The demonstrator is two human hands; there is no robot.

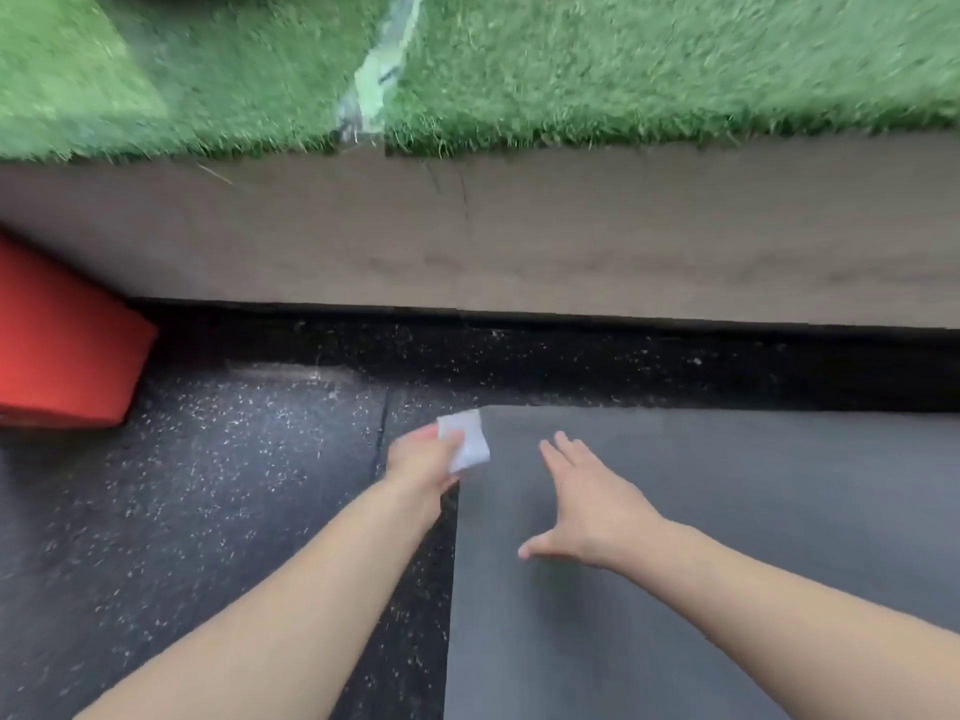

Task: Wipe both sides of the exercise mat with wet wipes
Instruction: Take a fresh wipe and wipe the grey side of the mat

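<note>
Mat: the flat grey rubber exercise mat [727, 537] is lying on the speckled black floor [208, 511].
Left grip: the left hand [423, 459] is pinching a folded white wet wipe [467, 439] at the mat's far corner.
Right grip: the right hand [592, 506] is hovering wide, seemingly above the mat (blurred).
Risk: an unpinned mat is liable to slide or bunch under wiping.

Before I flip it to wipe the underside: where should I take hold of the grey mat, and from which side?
Take the exercise mat at its far-left corner, near the wet wipe, coming from the left. That corner and the long left edge lie free on the speckled floor, so the open right hand could probably slip fingers under and peel it over.
</note>
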